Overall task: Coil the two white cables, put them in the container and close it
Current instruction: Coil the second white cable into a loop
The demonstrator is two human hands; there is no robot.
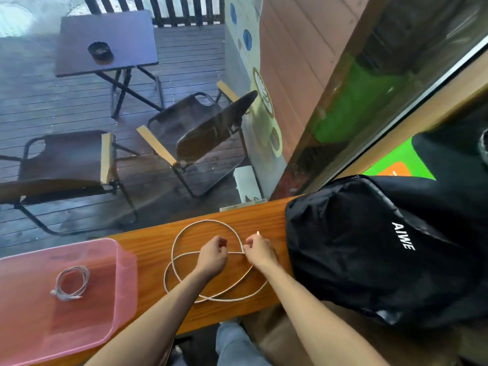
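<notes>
One white cable lies coiled small inside the open pink translucent container at the left of the wooden counter. The second white cable lies on the counter in two wide, overlapping loops. My left hand pinches this cable where the loops cross. My right hand pinches it just to the right, with the cable's plug end sticking up above the fingers. No lid for the container is visible.
A black backpack fills the counter's right side, close to my right hand. The narrow wooden counter runs along a window. Through the glass are a deck, folding chairs and a small table.
</notes>
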